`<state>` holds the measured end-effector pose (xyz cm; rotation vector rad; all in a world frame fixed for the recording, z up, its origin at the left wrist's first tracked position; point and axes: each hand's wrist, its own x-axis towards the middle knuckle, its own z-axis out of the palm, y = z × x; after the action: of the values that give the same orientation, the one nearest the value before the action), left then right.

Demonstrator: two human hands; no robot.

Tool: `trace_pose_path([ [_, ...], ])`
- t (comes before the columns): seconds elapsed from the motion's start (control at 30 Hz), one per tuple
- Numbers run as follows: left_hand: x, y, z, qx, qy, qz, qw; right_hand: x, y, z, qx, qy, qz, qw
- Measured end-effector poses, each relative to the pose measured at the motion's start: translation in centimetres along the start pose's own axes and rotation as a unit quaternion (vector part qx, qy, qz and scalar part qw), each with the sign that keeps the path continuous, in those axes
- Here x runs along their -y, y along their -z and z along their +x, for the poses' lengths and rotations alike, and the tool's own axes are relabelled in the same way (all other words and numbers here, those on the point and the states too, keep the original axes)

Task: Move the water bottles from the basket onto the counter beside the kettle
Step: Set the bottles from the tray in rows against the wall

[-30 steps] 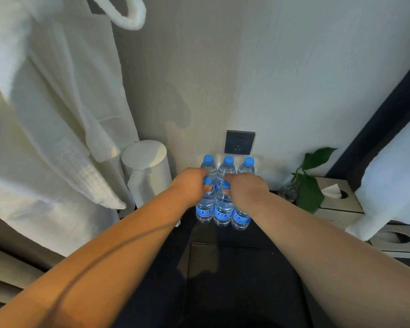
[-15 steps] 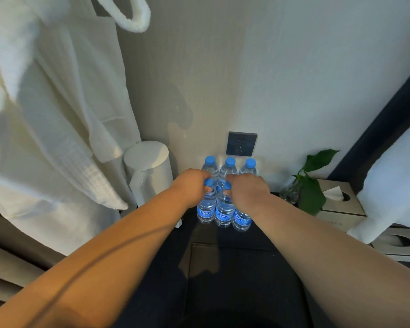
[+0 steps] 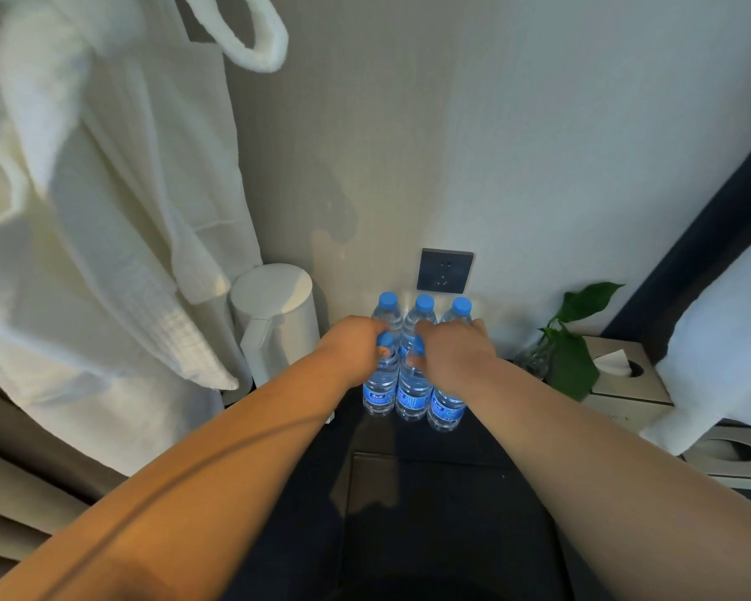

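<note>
Several clear water bottles with blue caps and blue labels stand in two rows on the dark counter (image 3: 408,470), against the wall and right of the white kettle (image 3: 274,323). The back row (image 3: 423,308) shows three caps. My left hand (image 3: 352,347) grips the neck of the front left bottle (image 3: 380,390). My right hand (image 3: 456,353) covers the tops of the front middle bottle (image 3: 412,392) and front right bottle (image 3: 445,409). The fingers are wrapped around them. No basket is in view.
A white bathrobe (image 3: 83,210) hangs at the left, touching the kettle. A dark wall socket (image 3: 445,271) sits above the bottles. A green plant in a glass vase (image 3: 568,353) and a tissue box (image 3: 625,375) stand at the right.
Both hands stay on the front bottles; the whole scene has shifted only slightly in the view. The bottles stand in the same place.
</note>
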<state>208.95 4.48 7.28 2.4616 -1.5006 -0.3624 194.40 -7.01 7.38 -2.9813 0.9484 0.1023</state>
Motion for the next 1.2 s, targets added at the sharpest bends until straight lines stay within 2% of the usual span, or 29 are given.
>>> trace_pose_path([
  [0.13, 0.0, -0.2, 0.1, -0.001, -0.009, 0.003, 1.000, -0.5, -0.2, -0.4, -0.008, 0.038, 0.010, 0.999],
  [0.57, 0.3, -0.2, 0.2, -0.002, -0.012, -0.009, 1.000, 0.3, -0.7, 0.4, -0.017, -0.032, -0.022, 0.999],
  [0.8, 0.5, -0.5, -0.1, -0.009, -0.018, -0.022, 1.000, -0.4, -1.1, -0.3, -0.026, 0.011, 0.014, 0.999],
  [1.2, 0.4, -1.0, 0.1, -0.025, -0.027, 0.000, 0.999, -0.8, -1.3, 0.4, -0.044, 0.018, 0.013, 0.999],
])
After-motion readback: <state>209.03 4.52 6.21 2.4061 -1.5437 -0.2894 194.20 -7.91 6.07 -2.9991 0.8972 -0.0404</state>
